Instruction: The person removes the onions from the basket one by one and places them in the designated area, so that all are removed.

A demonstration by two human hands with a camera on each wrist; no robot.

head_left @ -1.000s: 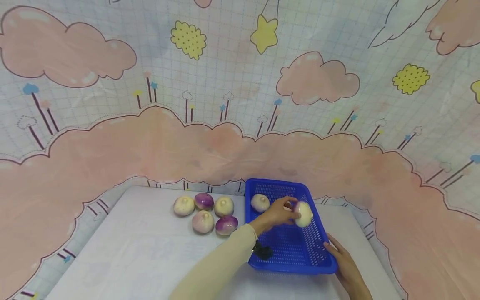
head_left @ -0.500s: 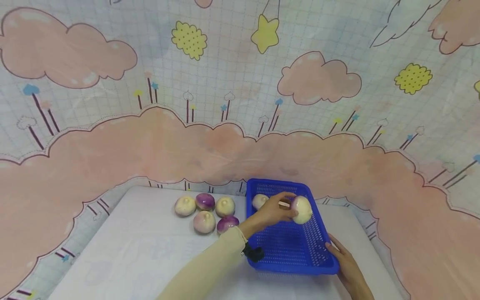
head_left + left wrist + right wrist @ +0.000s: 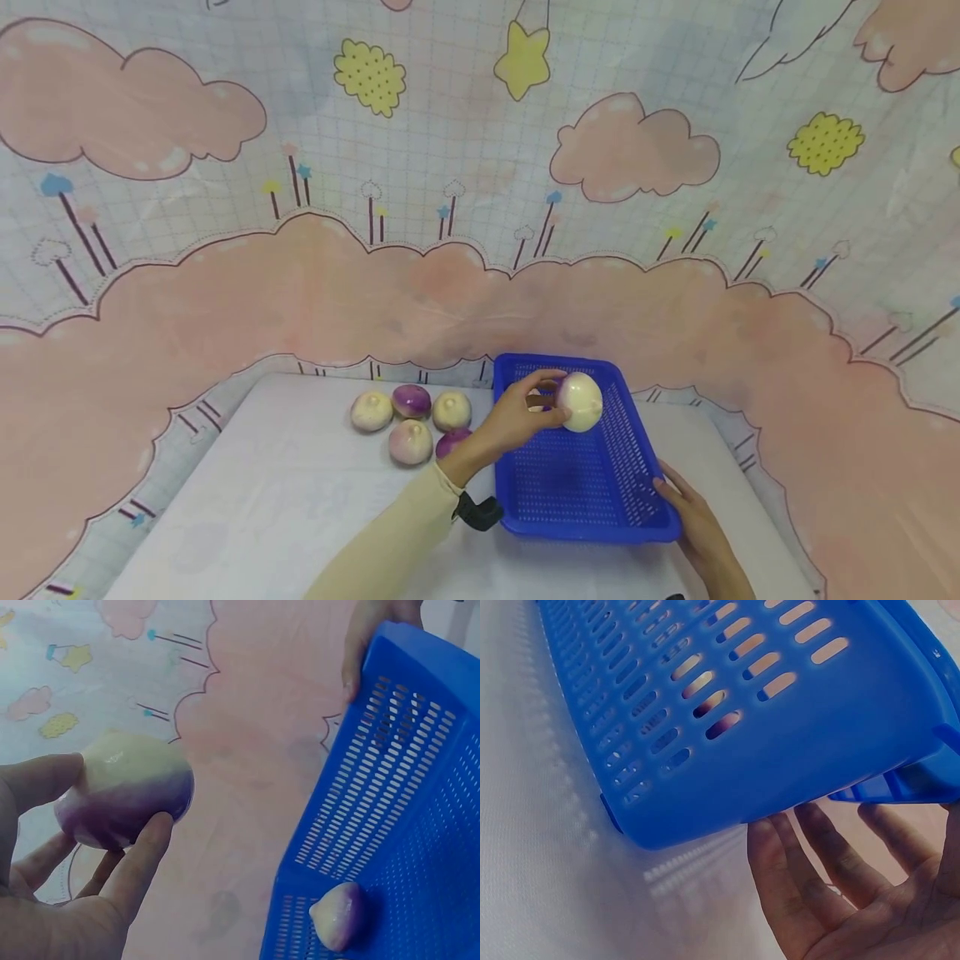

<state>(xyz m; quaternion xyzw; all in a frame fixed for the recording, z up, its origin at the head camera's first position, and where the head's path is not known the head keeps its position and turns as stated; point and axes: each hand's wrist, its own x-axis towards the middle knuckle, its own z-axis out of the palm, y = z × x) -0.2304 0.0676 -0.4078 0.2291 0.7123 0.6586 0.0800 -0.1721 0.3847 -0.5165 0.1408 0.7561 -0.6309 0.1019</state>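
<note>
A purple-and-white turnip (image 3: 581, 402) is pinched between the thumb and fingers of my left hand (image 3: 516, 417), held above the blue basket (image 3: 588, 533). In the left wrist view its white half faces up and its purple half down. Inside the basket lies another turnip (image 3: 337, 916), mostly hidden behind my left hand in the head view. My right hand (image 3: 703, 537) holds the basket's right side near the front corner, thumb over the rim. In the right wrist view its fingertips (image 3: 765, 832) touch the basket from outside.
Several turnips (image 3: 411, 442) sit grouped on the white table (image 3: 247, 500), left of the basket. One of them is partly covered by my left forearm. A black strap (image 3: 480, 511) is on the left wrist. A patterned cloth (image 3: 420, 300) hangs behind the table.
My left hand has lifted and drawn the turnip to the left, away from the basket's right wall. My right hand stays on the basket, which has barely moved.
</note>
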